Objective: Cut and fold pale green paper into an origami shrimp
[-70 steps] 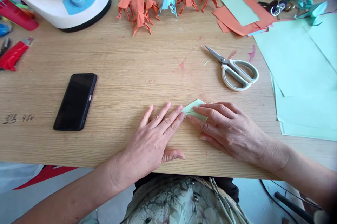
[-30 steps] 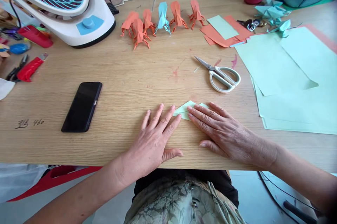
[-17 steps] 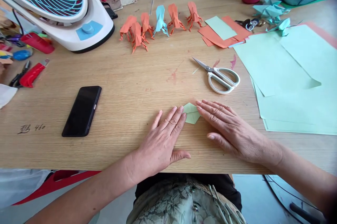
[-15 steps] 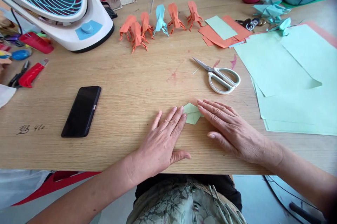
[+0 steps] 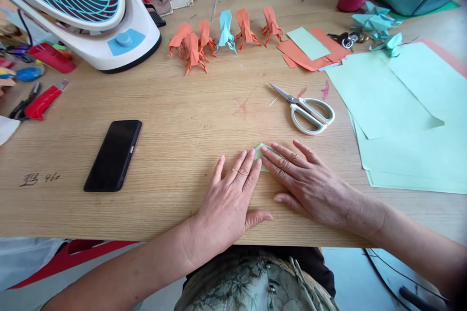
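Note:
A small folded piece of pale green paper point(image 5: 261, 151) lies flat on the wooden table point(image 5: 182, 121), mostly covered by my fingers. My left hand point(image 5: 231, 201) rests flat with its fingers stretched out, the fingertips touching the paper's left edge. My right hand point(image 5: 302, 184) lies flat over the paper from the right, fingers extended and pressing down on it. Neither hand grips anything.
White-handled scissors point(image 5: 308, 109) lie just beyond my right hand. Pale green sheets point(image 5: 401, 111) cover the table's right side. A black phone point(image 5: 113, 154) lies to the left. A row of orange and blue origami figures point(image 5: 222, 33), orange paper scraps point(image 5: 310, 48) and a white fan point(image 5: 83, 14) stand at the back.
My right hand has slid left across the folded paper and now covers most of it. My left hand stays flat at the paper's left edge.

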